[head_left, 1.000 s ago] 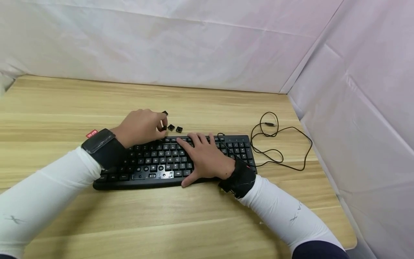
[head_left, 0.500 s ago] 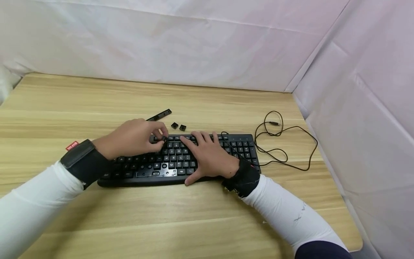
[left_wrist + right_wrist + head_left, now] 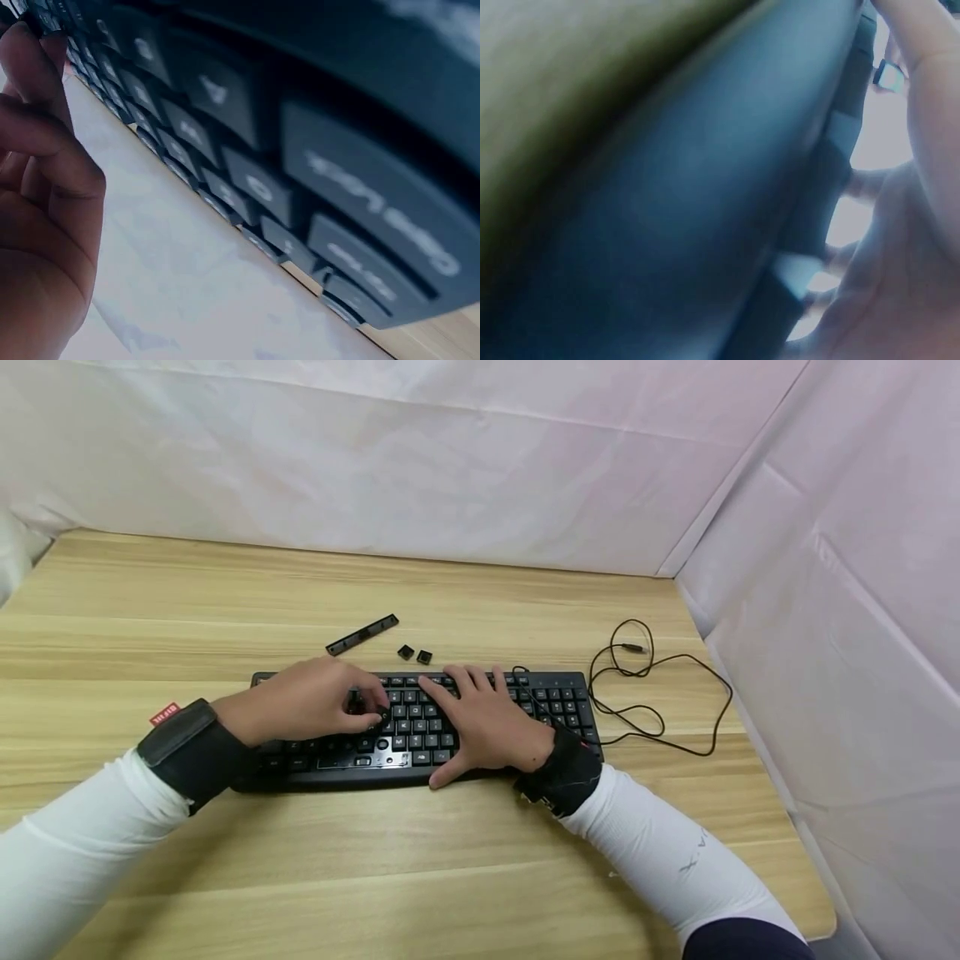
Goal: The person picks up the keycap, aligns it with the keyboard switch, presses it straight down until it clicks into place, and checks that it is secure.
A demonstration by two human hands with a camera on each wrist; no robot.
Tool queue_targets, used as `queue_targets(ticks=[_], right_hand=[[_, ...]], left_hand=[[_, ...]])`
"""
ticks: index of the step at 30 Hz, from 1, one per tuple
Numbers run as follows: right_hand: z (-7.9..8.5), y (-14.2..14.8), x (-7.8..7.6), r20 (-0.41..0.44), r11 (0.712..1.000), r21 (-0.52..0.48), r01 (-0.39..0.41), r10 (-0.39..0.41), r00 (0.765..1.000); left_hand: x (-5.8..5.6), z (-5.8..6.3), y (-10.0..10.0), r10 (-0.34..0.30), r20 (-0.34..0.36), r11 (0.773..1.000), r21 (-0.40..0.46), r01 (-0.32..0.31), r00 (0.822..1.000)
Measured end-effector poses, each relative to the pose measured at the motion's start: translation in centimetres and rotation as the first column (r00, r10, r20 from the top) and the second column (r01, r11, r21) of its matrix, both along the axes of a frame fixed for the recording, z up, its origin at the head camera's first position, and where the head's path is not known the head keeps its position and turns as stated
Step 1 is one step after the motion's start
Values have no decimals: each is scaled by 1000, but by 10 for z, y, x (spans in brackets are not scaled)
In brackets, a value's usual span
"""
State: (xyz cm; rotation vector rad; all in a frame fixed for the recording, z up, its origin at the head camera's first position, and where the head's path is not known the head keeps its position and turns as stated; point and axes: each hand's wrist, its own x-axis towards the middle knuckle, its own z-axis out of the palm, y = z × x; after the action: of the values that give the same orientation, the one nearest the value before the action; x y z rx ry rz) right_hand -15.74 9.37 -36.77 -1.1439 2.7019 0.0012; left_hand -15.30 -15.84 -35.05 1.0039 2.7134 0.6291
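Note:
A black keyboard lies on the table, with several keycaps off its lower rows. My left hand is over its middle keys, thumb and fingertips pinching a small black keycap. In the right wrist view that keycap shows at the fingertips. Spread out across the right part of the keys, my right hand rests with straight fingers, its thumb at the front edge. Behind the keyboard lie a loose space bar and two loose keycaps. My left hand and forearm hide much of the keyboard's left side.
The keyboard's black cable lies in loops on the right of the wooden table, its plug near the back. White cloth hangs behind the table and along the right side.
My left hand has carried a keycap from beside the loose ones behind the keyboard, forward onto the middle keys. The space bar is now uncovered. My right hand stays on the keyboard.

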Motion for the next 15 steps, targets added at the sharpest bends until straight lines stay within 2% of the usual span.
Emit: queue_targets(ticks=[2,7,15], right_hand=[[0,0,0,0,1000,7,-1,1,1000],[2,0,0,-1,1000,2,8,-8,1000],[0,0,-1,-6,1000,-1,-7,7,1000]], left_hand=[[1,-2,-2,-5,-7,1000,-2,5,1000],[5,-4,-7,5,-84,1000,-27,-7,996],[17,3,-3,-17,-262,994,-113,-13,965]])
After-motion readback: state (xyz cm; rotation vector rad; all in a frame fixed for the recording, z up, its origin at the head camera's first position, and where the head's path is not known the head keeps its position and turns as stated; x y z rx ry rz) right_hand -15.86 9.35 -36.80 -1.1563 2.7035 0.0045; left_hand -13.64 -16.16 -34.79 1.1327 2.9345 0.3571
